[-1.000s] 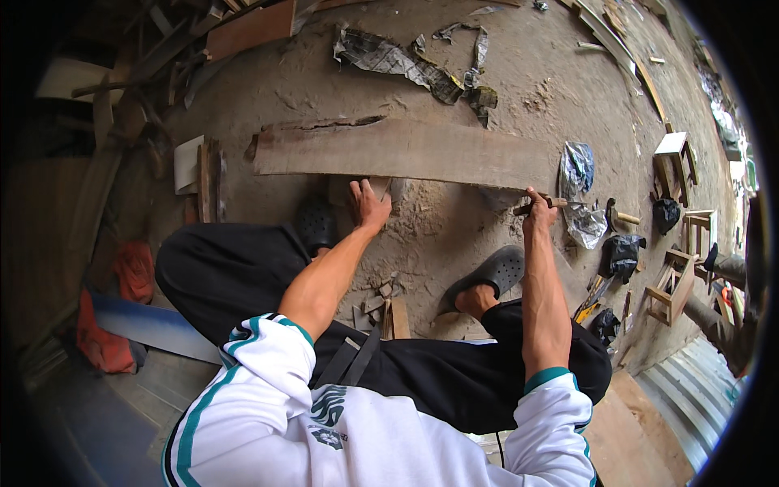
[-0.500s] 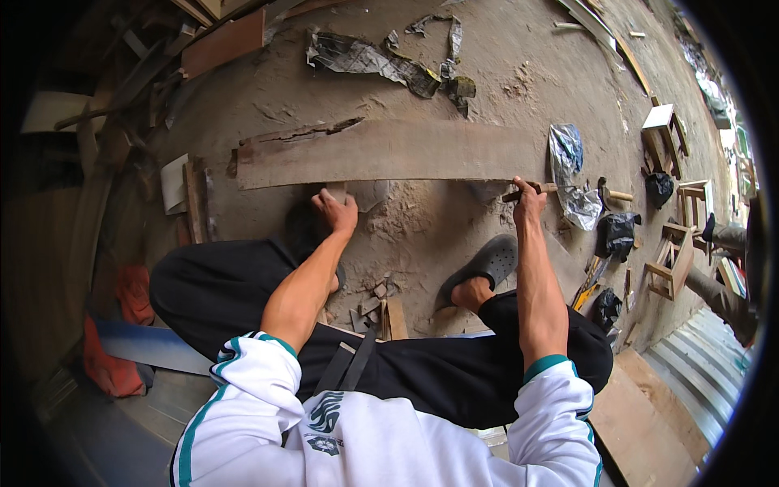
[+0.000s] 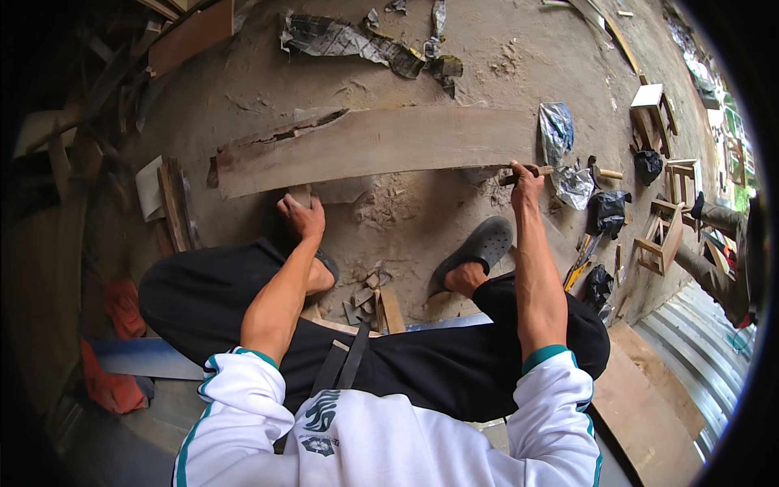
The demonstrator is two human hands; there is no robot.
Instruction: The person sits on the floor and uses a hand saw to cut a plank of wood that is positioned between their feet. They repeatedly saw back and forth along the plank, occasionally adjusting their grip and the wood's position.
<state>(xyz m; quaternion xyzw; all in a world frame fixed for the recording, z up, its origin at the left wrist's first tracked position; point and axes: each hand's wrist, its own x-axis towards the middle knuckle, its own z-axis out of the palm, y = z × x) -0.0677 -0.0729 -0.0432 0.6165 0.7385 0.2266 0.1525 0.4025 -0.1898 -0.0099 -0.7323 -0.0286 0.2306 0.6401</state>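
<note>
I'd steady the split plank [image 3: 398, 140] with light, even pressure, sparing its cracked far edge. It lies just beyond my left hand [image 3: 302, 217], which pinches a small wooden block [image 3: 301, 195], and my right hand [image 3: 527, 180], curled round a wooden-handled tool [image 3: 543, 170] by the near right corner.
</note>
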